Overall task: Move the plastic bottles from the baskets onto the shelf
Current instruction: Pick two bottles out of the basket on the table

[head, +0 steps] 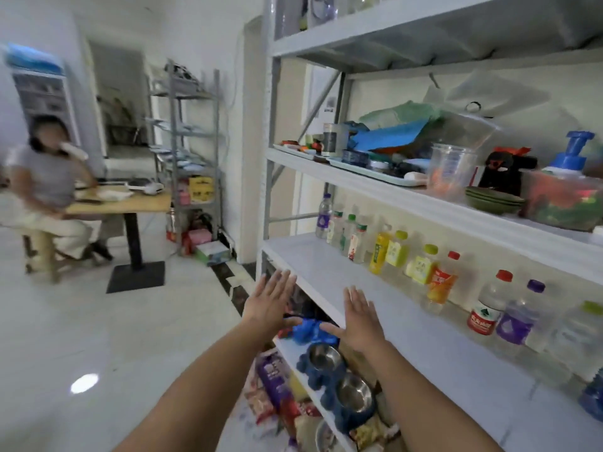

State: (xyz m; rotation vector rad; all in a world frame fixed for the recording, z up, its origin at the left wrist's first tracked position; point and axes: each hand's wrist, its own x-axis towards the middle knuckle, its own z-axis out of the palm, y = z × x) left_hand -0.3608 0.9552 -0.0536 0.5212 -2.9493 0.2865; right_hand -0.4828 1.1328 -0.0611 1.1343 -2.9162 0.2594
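The front strip of the middle shelf [326, 272] lies bare, open to reach from its edge. Along the back wall a row of bottles [391, 252] stands close together, blocking the rear. The board above [375, 185] limits headroom. Both hands, left hand [269, 303] and right hand [360, 316], hover flat and empty before the edge. Below, two metal bowls [339, 376] and what seem to be packets crowd the lower shelf.

I see the plastic bottles [437, 282] standing upright in a row along the back of the white shelf [375, 308], with green, yellow, red and purple caps.
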